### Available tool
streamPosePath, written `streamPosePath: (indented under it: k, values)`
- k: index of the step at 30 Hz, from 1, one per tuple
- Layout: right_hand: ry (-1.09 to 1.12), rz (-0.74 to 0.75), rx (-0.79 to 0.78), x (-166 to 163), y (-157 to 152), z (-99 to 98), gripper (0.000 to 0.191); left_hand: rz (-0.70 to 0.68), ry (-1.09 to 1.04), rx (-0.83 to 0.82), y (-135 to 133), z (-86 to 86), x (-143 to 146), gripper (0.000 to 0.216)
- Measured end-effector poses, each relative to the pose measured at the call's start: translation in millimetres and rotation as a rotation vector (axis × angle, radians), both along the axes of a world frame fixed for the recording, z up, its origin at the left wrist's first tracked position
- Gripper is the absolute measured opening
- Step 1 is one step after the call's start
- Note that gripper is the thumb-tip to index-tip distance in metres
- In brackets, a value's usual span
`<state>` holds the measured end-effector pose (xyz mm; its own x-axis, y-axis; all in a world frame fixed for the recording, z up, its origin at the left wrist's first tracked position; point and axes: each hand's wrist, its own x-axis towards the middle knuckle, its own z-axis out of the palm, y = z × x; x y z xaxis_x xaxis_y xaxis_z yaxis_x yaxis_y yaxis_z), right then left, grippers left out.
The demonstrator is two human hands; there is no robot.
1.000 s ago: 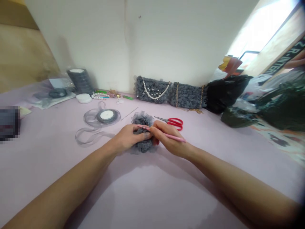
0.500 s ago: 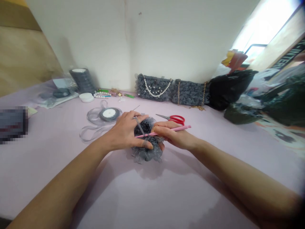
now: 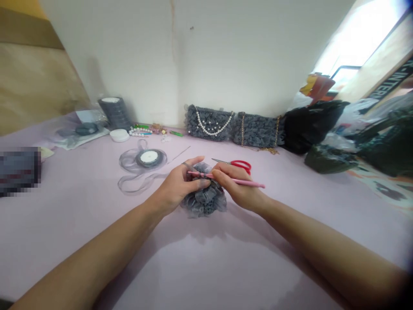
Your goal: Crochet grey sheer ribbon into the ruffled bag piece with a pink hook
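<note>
A ruffled piece of grey ribbon crochet (image 3: pixel 206 200) is held just above the lilac table, between both hands. My left hand (image 3: pixel 180 181) grips its left side, thumb on the front, with grey ribbon around the index finger. In my right hand (image 3: pixel 237 183) is a pink crochet hook (image 3: pixel 247 183), held like a pencil; its tip points left, at the top of the crochet near my left thumb and index finger. From the left hand, loose grey ribbon (image 3: pixel 135 188) runs in loops to a spool (image 3: pixel 149 156).
Red-handled scissors (image 3: pixel 241 164) lie behind my right hand, and a thin needle-like rod (image 3: pixel 180 154) behind my left. Two grey ruffled bags (image 3: pixel 211 122) lean on the wall. Stacked spools (image 3: pixel 115 113) stand back left; a black plastic bag (image 3: pixel 311 125) sits at right.
The hook has turned, its handle end now lower and its tip higher by my left index finger. The ribbon stretched across the gap is drawn in. My left hand has tilted, its fingers closer together.
</note>
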<state>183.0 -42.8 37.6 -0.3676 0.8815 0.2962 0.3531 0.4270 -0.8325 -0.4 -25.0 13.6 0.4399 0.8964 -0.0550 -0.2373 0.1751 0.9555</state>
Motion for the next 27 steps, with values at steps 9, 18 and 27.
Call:
streamPosePath:
  k: [9, 18, 27]
  values:
    - [-0.115, -0.051, 0.102, 0.2, -0.8, -5.9, 0.033, -0.071, -0.065, -0.222, -1.6, 6.8, 1.0, 0.082]
    - [-0.649, -0.081, 0.901, -4.4, 0.3, -22.6, 0.025, 0.188, 0.156, 0.048, -5.6, -5.6, 10.6, 0.078]
    - [-0.271, 0.079, 1.006, 2.9, 8.2, -29.7, 0.011, -0.425, -0.004, -0.163, 4.5, 10.3, -11.2, 0.036]
